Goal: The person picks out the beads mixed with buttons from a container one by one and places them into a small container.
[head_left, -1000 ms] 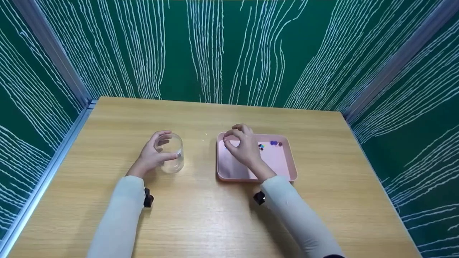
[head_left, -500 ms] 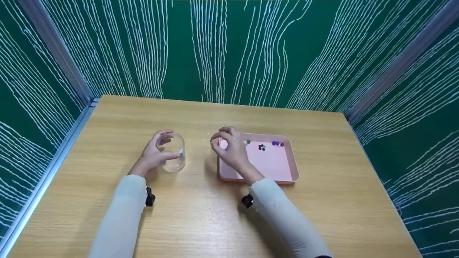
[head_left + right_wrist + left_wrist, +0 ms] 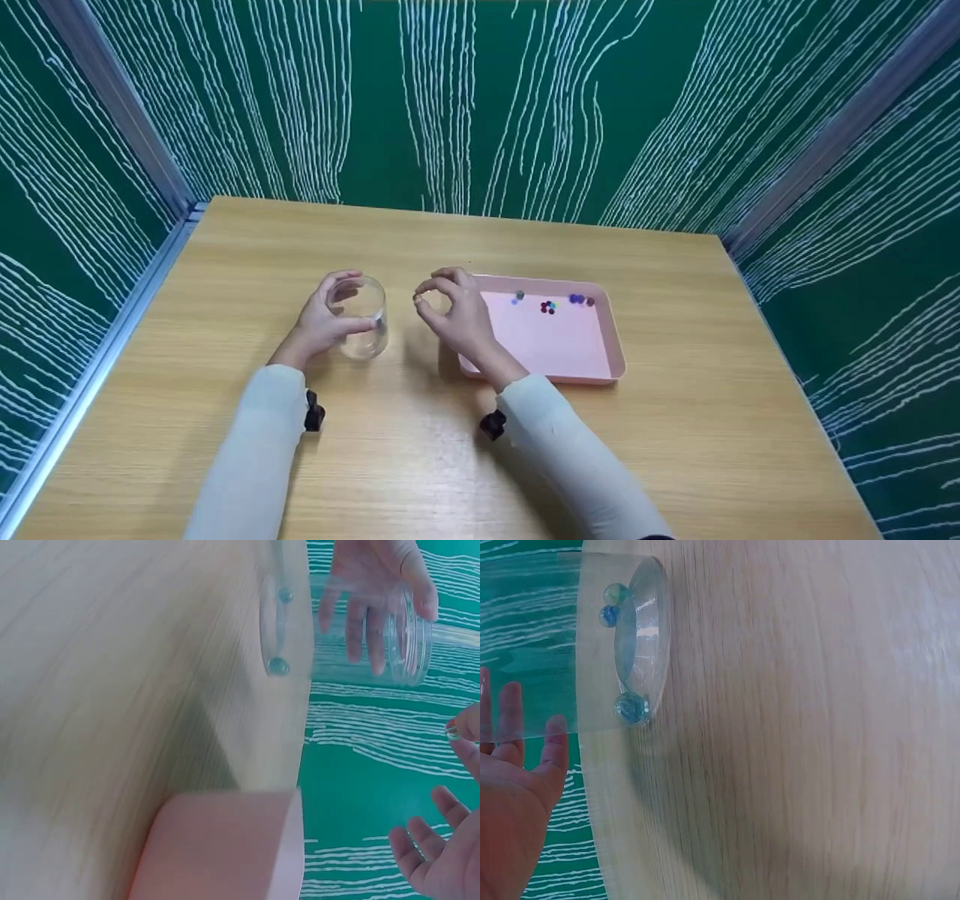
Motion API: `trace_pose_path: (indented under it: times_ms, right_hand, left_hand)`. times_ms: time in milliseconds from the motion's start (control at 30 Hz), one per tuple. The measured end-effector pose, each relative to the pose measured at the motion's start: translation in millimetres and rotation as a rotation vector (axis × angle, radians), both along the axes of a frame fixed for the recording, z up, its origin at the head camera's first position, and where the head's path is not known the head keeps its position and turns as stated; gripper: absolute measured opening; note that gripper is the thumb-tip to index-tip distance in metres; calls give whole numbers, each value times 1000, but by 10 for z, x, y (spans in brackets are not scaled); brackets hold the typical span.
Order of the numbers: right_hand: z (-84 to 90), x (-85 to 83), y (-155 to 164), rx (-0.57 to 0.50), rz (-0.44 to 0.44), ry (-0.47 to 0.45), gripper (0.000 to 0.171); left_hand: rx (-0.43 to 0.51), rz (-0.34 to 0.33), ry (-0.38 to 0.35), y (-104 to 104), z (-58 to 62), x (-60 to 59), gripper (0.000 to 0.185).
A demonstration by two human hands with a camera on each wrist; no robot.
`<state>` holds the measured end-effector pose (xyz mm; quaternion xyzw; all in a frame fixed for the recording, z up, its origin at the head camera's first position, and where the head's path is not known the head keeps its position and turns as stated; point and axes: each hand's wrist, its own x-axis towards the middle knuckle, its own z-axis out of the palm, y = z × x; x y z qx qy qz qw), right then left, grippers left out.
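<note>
My left hand (image 3: pixel 322 319) holds a clear jar (image 3: pixel 365 341) upright on the table, fingers and thumb around its upper part. Low in the jar, in the left wrist view, lie a greenish marble (image 3: pixel 616 594), a small blue marble (image 3: pixel 609 616) and a larger blue-green marble (image 3: pixel 631 708). Between jar and tray, above the table, my right hand (image 3: pixel 461 319) pinches a small clear marble with a reddish tint (image 3: pixel 451 730) between thumb and forefinger. Its other fingers are spread. Behind it stands a pink tray (image 3: pixel 551 367), its left end partly hidden by the hand.
Inside the tray sit a cluster of dark red marbles (image 3: pixel 545 308), purple marbles (image 3: pixel 576 298), a brown one (image 3: pixel 590 302) and a green one (image 3: pixel 520 295). The wooden table (image 3: pixel 405 465) meets a green wall with white lines (image 3: pixel 375 112) at the back.
My right hand has moved left from over the tray to near the jar, pinching the marble. More of the tray's marbles show now. The left hand and jar have stayed put.
</note>
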<state>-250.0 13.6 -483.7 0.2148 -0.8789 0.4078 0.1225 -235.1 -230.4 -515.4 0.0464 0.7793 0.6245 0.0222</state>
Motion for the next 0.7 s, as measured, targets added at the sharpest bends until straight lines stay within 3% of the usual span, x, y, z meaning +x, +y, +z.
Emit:
trace_pose_path:
  times_ms: [100, 267, 500, 700]
  right_hand:
    - [12, 13, -72, -6, 19, -25, 11]
    - [35, 39, -150, -8, 27, -110, 11]
    - [34, 29, -228, -2, 43, -106, 12]
    - [-9, 19, -280, 11, 58, -78, 13]
  left_hand:
    - [2, -7, -20, 1, 38, 12, 82]
    - [9, -21, -52, 45, 207, 78, 82]
    - [-4, 6, -34, 12, 36, 3, 82]
    - [16, -7, -44, 21, 104, 45, 82]
